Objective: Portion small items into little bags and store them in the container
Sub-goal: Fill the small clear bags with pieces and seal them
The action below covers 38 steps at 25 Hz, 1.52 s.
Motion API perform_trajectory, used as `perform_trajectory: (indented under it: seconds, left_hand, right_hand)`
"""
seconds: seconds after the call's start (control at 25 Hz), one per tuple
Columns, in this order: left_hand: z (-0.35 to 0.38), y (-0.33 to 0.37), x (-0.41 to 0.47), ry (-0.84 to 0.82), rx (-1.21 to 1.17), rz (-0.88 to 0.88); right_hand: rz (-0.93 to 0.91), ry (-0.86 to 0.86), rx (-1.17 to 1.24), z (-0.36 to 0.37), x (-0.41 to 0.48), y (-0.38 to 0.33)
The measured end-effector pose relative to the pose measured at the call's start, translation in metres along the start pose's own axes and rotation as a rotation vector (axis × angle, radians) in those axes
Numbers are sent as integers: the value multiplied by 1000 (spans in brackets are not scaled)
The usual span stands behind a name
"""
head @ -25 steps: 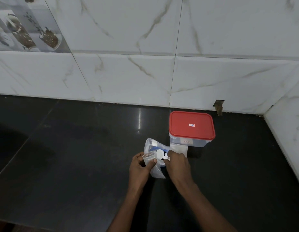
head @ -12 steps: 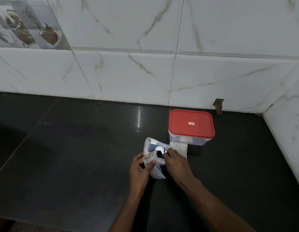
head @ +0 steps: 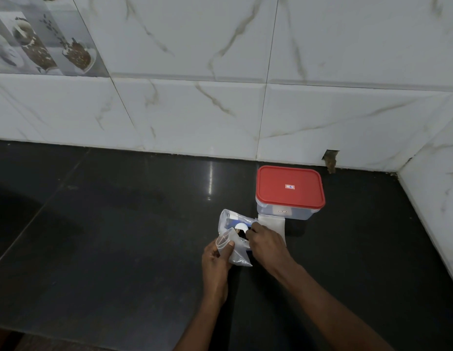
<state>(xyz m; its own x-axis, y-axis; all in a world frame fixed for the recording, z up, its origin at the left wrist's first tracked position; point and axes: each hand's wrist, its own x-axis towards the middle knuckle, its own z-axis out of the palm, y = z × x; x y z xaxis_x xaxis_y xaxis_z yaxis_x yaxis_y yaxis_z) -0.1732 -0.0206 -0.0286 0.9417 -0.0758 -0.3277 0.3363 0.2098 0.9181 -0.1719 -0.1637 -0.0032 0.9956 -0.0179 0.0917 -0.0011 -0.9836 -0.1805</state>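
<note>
Little is changed: the bag is kept pinched at its mouth by the left hand, over the worktop. The fingers of the right hand are curled at a disc, grip unclear. Filling is judged unfinished.

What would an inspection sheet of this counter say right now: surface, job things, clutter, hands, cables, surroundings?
Surface: glossy black counter, with a streak of reflected light.
Job's things: container near the wall with its red lid on; little clear bag held up; larger clear bag behind it with blue and white contents; flat pale packet in front of the container.
Clutter: nothing seen.
Hands: left hand pinches the little clear bag by its mouth; right hand has its fingers curled at the bags' mouths, and what it holds is hidden.
Cables: nothing seen.
Surroundings: white marbled wall tiles; broken hole at the wall's base; picture tile at top left.
</note>
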Motion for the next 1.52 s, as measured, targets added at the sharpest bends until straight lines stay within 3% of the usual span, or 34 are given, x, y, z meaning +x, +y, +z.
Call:
perform_trajectory:
  seconds: [0.2, 0.32, 0.52, 0.72, 0.92, 1.08, 1.2, 1.36, 1.52]
  left_hand:
    - [11, 3, -7, 21, -318, -171]
    - [16, 5, -8, 53, -411, -183]
    - [15, 1, -14, 48, -367, -166]
    - [8, 4, -9, 32, -147, -11]
    - [13, 13, -2, 167, 281, 148]
    - [14, 16, 6, 150, 418, 175]
    - [18, 21, 4, 126, 475, 181]
    - [19, 26, 6, 129, 486, 183]
    - [15, 26, 10, 130, 459, 161]
  right_hand:
    - [50, -16, 72, -5, 1, 0]
    - [292, -69, 335, -10, 8, 0]
    - [675, -8, 848, -18, 4, 11]
    - [778, 63, 1124, -37, -7, 14]
    - [724, 169, 1256, -59, -10, 12]
    - [556, 225, 1334, -78, -13, 6]
    - [319, 234, 954, -70, -20, -7]
    - [-187, 341, 297, -39, -32, -7]
    - [-315, 512, 238, -14, -46, 4]
